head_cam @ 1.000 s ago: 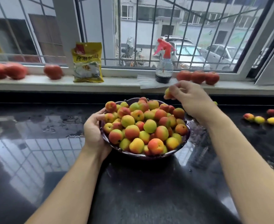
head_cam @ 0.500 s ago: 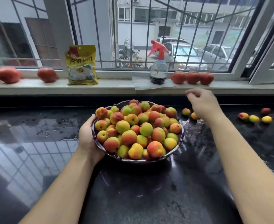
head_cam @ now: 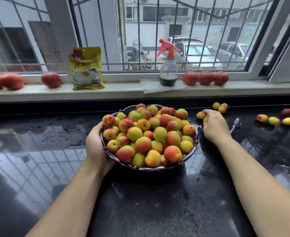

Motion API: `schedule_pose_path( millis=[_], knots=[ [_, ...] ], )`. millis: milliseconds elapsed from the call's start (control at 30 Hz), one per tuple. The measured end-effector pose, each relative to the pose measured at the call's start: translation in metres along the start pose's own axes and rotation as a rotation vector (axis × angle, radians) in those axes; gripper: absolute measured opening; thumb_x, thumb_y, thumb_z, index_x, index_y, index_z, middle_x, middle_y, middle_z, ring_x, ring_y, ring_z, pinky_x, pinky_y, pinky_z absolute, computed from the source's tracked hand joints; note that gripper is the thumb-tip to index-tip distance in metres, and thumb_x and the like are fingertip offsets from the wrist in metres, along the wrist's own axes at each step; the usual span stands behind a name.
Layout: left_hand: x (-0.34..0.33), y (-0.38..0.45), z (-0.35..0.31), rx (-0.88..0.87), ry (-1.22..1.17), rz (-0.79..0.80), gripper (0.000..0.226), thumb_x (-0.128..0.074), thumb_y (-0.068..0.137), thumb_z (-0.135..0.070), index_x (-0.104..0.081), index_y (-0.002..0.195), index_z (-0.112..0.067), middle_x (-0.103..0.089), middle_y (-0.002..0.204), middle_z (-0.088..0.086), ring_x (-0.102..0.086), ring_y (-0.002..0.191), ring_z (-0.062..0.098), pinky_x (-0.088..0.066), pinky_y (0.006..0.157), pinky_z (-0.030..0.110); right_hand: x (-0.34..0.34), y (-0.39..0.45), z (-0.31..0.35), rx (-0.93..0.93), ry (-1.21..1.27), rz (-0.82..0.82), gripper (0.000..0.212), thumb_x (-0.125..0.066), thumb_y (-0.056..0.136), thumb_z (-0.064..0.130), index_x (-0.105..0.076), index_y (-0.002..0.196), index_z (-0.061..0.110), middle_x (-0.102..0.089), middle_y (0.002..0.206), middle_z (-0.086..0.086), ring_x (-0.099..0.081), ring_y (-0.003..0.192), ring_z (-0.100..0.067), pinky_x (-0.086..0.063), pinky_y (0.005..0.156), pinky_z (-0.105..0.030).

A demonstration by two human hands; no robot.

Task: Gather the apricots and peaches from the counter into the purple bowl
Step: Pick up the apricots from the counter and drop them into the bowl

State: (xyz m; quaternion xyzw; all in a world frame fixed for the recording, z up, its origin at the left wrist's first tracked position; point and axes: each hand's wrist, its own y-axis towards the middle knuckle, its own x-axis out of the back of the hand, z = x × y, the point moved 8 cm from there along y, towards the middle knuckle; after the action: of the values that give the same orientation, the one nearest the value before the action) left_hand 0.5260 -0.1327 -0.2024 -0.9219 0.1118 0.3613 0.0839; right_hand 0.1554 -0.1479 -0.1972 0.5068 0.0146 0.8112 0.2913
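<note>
The purple bowl (head_cam: 191, 153) stands in the middle of the black counter, heaped with several red, orange and yellow apricots and peaches. My left hand (head_cam: 96, 146) grips its left rim. My right hand (head_cam: 213, 125) lies on the counter just right of the bowl, fingers curled over a small apricot (head_cam: 205, 119), with another apricot (head_cam: 200, 115) touching its fingertips. Three loose apricots (head_cam: 219, 107) sit just behind that hand. Further right lie three more fruits (head_cam: 274, 120) in a row and a dark red one (head_cam: 287, 112).
The black counter (head_cam: 38, 142) is wet and reflective. On the white windowsill (head_cam: 123, 89) stand a yellow packet (head_cam: 86, 68), a spray bottle (head_cam: 168, 65) on a paper towel, and large red fruits at left (head_cam: 51, 79) and right (head_cam: 205, 77).
My right hand dropped from above the bowl's far rim to the counter on the right and closed over a loose apricot. My left hand kept hold of the bowl.
</note>
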Motion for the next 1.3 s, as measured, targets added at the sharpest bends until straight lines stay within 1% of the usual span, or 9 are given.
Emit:
schedule_pose_path(
  millis=[167,300,467,600,700,800,1000,1167,1300],
  knots=[
    [0.01,0.001,-0.005,-0.031,0.0,-0.056,0.053,-0.037,0.106,-0.038,-0.066,0.13,0.0,-0.067,0.14,0.028,-0.065,0.132,0.046,-0.051,0.112,0.058,0.041,0.004,0.016,-0.133,0.279,-0.002,0.033,-0.065,0.09,0.022,-0.066,0.121,0.014,-0.07,0.112,-0.01,-0.064,0.101,-0.029,-0.048,0.087,-0.035],
    [-0.002,-0.003,-0.004,-0.001,-0.026,0.011,0.037,-0.049,0.097,-0.033,-0.071,0.106,-0.005,-0.069,0.131,0.026,-0.069,0.124,0.043,-0.052,0.108,0.064,0.093,-0.021,0.108,0.14,0.575,0.239,0.019,-0.071,0.092,0.034,-0.071,0.105,0.02,-0.076,0.093,0.002,-0.072,0.087,-0.017,-0.056,0.081,-0.034],
    [0.008,-0.002,-0.007,-0.043,-0.097,-0.068,0.062,-0.063,0.103,-0.035,-0.046,0.156,-0.008,-0.052,0.155,0.032,-0.056,0.139,0.051,-0.041,0.116,0.073,0.102,-0.078,0.199,0.454,0.429,0.348,0.023,-0.073,0.091,0.034,-0.071,0.113,0.028,-0.073,0.098,0.015,-0.067,0.092,0.004,-0.051,0.086,-0.019],
    [-0.01,-0.011,0.003,0.061,0.023,0.02,0.056,-0.041,0.113,-0.042,-0.071,0.134,0.001,-0.069,0.137,0.028,-0.068,0.127,0.044,-0.053,0.112,0.058,0.068,-0.1,0.226,0.56,0.369,0.364,0.022,-0.07,0.093,0.03,-0.071,0.115,0.029,-0.071,0.103,0.016,-0.063,0.097,0.004,-0.048,0.086,-0.014],
    [0.001,-0.008,-0.009,-0.087,0.082,-0.103,0.038,-0.047,0.11,-0.024,-0.076,0.129,-0.008,-0.077,0.124,0.022,-0.076,0.114,0.037,-0.062,0.097,0.051,0.055,-0.104,0.23,0.581,0.313,0.357,0.024,-0.064,0.096,0.032,-0.07,0.12,0.03,-0.069,0.112,0.018,-0.059,0.105,0.004,-0.043,0.088,-0.011],
    [0.016,-0.003,-0.014,-0.166,0.091,-0.187,0.038,-0.053,0.106,-0.012,-0.064,0.142,-0.009,-0.073,0.133,0.021,-0.07,0.126,0.04,-0.051,0.113,0.059,0.072,-0.091,0.221,0.532,0.42,0.312,0.022,-0.063,0.098,0.027,-0.071,0.119,0.025,-0.071,0.111,0.017,-0.062,0.103,0.006,-0.044,0.088,-0.007],
    [0.016,-0.005,-0.02,-0.245,0.14,-0.249,0.033,-0.05,0.106,-0.005,-0.071,0.13,-0.015,-0.077,0.125,0.021,-0.072,0.123,0.039,-0.053,0.111,0.059,0.087,-0.013,0.106,0.16,0.35,-0.008,0.022,-0.059,0.098,0.021,-0.07,0.116,0.021,-0.069,0.113,0.002,-0.063,0.102,-0.015,-0.041,0.085,-0.023],
    [0.009,-0.002,-0.016,-0.303,0.203,-0.239,0.035,-0.043,0.11,-0.003,-0.071,0.126,-0.018,-0.072,0.133,0.017,-0.067,0.13,0.035,-0.051,0.116,0.054,0.013,0.01,0.007,0.009,-0.028,0.083,0.045,-0.051,0.1,0.021,-0.051,0.144,0.014,-0.038,0.156,-0.017,-0.031,0.146,-0.031,-0.02,0.117,-0.038],
    [-0.004,-0.008,-0.009,-0.391,0.314,-0.269,0.031,-0.046,0.105,-0.013,-0.072,0.116,-0.025,-0.071,0.124,0.007,-0.069,0.122,0.028,-0.056,0.106,0.043,-0.019,0.012,-0.008,0.066,-0.178,0.207,0.06,-0.051,0.099,0.034,-0.033,0.155,0.019,-0.024,0.163,-0.014,-0.026,0.146,-0.039,-0.023,0.118,-0.045]
  ],
)
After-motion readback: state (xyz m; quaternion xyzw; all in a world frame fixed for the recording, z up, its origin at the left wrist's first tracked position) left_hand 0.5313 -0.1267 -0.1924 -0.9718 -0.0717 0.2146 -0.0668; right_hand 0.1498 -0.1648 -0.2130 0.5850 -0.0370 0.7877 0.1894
